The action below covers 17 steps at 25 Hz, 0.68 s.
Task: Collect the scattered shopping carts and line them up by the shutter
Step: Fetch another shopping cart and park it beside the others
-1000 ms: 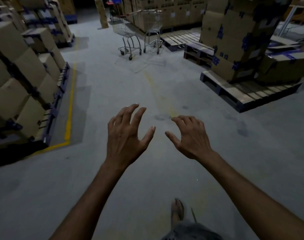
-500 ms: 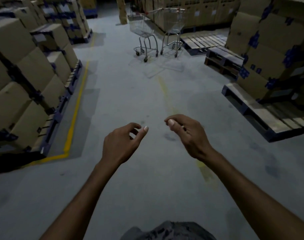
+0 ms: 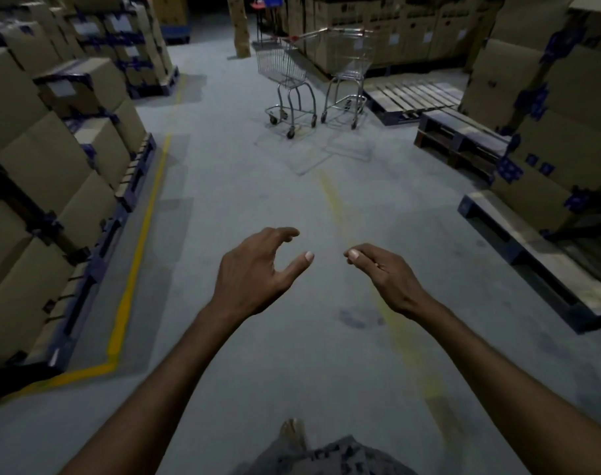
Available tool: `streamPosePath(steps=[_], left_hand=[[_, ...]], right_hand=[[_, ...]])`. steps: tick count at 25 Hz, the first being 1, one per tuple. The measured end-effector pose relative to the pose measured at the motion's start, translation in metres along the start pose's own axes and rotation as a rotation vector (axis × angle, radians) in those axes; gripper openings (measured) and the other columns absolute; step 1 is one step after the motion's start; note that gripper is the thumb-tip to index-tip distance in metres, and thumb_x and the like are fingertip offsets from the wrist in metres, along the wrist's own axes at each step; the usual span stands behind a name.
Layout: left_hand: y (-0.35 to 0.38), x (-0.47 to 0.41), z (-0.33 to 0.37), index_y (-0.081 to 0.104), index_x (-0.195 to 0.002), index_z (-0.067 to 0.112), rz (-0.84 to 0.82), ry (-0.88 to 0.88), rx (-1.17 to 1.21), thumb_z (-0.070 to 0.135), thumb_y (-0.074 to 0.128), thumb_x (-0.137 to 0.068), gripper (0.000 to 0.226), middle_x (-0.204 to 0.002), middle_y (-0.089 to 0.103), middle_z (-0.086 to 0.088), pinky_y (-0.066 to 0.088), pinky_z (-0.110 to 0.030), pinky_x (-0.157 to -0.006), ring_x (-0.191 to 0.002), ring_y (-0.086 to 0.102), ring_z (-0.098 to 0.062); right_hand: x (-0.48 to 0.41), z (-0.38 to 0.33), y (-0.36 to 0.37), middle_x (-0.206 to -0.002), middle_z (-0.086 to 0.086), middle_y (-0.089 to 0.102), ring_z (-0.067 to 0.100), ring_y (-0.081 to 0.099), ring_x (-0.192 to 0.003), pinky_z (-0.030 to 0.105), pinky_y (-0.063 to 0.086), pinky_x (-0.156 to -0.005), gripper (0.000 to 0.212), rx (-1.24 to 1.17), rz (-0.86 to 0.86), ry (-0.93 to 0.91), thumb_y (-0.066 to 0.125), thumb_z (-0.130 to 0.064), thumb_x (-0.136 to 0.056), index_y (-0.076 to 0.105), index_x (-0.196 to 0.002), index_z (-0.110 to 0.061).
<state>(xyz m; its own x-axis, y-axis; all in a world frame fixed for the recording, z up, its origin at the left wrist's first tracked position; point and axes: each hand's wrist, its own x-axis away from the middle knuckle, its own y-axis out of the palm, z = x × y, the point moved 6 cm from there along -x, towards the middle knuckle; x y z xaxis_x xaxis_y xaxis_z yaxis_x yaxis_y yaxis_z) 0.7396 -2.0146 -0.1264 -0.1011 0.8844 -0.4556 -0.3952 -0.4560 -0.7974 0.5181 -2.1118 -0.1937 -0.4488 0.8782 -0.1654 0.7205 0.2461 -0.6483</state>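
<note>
two wire shopping carts (image 3: pixel 318 75) upright, side by side, far down aisle, empty.

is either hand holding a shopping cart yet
No, the left hand and the right hand hold nothing, while the left cart and the right cart stand untouched farther down the aisle.

A silver wire shopping cart (image 3: pixel 285 68) is stood on the grey concrete floor (image 3: pixel 223 200). Just right of it a second wire cart (image 3: pixel 352 61) is parked; further right a slatted wooden pallet (image 3: pixel 412 97) is laid. Behind it brown cardboard boxes (image 3: pixel 395 25) are stacked; far left, taped cartons (image 3: pixel 52 149) are piled.
</note>
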Motion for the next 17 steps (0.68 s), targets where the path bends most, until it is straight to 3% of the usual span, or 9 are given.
streamPosePath(steps=[2,7,13,17], left_hand=[[0.014,-0.049,-0.039,0.059,-0.129,0.036,-0.020,0.042,-0.061,0.069,0.049,-0.093,0.049,-0.125,0.064,0.015,0.052,-0.033,-0.081,-0.111,0.061,-0.009],[0.050,-0.157,-0.120,0.058,-0.133,0.028,-0.060,0.114,-0.231,0.062,0.050,-0.093,0.053,-0.131,0.063,0.006,0.043,-0.038,-0.094,-0.122,0.056,-0.018],[0.091,-0.275,-0.196,0.055,-0.138,0.025,0.008,0.090,-0.334,0.059,0.049,-0.093,0.057,-0.139,0.058,0.004,0.035,-0.042,-0.104,-0.133,0.047,-0.020],[0.118,-0.372,-0.238,0.047,-0.146,0.024,0.088,0.048,-0.330,0.057,0.052,-0.092,0.063,-0.151,0.048,0.002,0.036,-0.043,-0.105,-0.139,0.043,-0.022]], right_hand=[[-0.055,-0.015,-0.003,-0.112,-0.013,0.069,0.013,0.063,-0.102,0.038,0.051,-0.087,0.052,0.197,0.079,-0.073,0.039,-0.068,-0.098,0.069,-0.117,-0.030],[-0.171,-0.071,-0.006,-0.113,0.000,0.071,0.023,0.062,-0.102,0.040,0.045,-0.086,0.043,0.591,0.351,-0.294,0.050,-0.055,-0.099,0.070,-0.116,-0.020],[-0.316,-0.064,0.027,-0.112,0.007,0.069,0.028,0.061,-0.099,0.040,0.043,-0.082,0.044,0.690,0.408,-0.406,0.055,-0.050,-0.097,0.068,-0.117,-0.013],[-0.434,-0.021,0.040,-0.123,0.006,0.065,0.028,0.057,-0.111,0.044,0.041,-0.092,0.048,0.694,0.388,-0.357,0.056,-0.052,-0.095,0.064,-0.126,-0.016]])
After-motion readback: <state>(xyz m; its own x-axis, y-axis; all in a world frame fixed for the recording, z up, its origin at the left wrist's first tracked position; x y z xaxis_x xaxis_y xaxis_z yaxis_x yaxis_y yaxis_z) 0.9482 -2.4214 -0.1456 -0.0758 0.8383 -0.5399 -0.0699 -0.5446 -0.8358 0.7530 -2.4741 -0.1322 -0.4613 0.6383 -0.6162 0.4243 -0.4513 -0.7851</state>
